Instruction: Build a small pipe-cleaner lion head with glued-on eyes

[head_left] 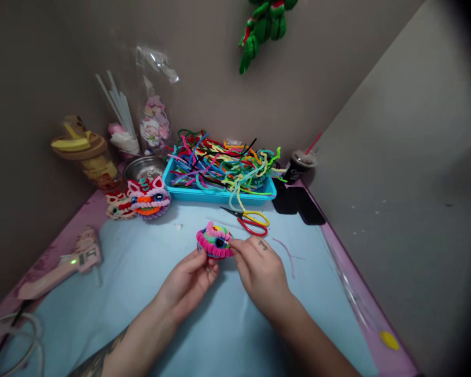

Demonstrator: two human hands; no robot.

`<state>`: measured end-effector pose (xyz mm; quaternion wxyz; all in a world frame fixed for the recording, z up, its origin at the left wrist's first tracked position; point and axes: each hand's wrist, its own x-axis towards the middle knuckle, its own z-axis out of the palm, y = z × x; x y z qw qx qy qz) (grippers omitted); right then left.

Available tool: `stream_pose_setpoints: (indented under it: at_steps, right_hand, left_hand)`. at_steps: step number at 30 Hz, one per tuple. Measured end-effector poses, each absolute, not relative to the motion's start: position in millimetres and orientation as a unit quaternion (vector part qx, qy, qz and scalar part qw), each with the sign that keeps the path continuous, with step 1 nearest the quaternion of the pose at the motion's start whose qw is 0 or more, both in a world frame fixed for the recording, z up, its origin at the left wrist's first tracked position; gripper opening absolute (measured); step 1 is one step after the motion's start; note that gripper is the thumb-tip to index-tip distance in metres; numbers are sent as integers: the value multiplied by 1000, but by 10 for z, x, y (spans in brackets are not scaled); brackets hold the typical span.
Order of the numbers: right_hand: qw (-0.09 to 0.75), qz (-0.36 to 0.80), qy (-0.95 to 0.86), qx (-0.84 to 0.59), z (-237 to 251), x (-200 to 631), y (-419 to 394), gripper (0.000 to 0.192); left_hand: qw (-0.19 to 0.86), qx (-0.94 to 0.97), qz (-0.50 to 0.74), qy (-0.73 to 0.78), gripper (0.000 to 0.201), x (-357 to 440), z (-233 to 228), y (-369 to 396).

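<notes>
A small pipe-cleaner figure [209, 243], pink with green and yellow parts and a dark eye, is held just above the blue table cover. My left hand [188, 283] grips it from below, thumb at its lower left edge. My right hand [262, 273] pinches at its right side, close to the eye; what sits between those fingertips is too small to make out. Just beyond lie scissors [255, 222] with one yellow and one red handle. To the right of my right hand is a loose purple pipe cleaner [287, 253].
A blue tray [220, 196] heaped with coloured pipe cleaners stands at the back, beside a metal bowl [143, 167]. Two pipe-cleaner lion heads [149, 198] sit to its left. A pink glue gun [68, 267] lies at left, dark phones [308, 205] and a drink cup [297, 166] at right.
</notes>
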<state>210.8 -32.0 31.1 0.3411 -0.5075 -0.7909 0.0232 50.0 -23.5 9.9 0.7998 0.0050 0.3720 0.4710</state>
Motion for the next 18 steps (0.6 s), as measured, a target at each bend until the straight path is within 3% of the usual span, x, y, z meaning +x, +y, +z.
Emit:
stream_pose_setpoints:
  at_steps: [18]
  right_hand:
    - [299, -68, -812, -497, 401, 2085, -352, 29]
  left_hand:
    - [799, -34, 492, 344, 20, 608, 46, -324]
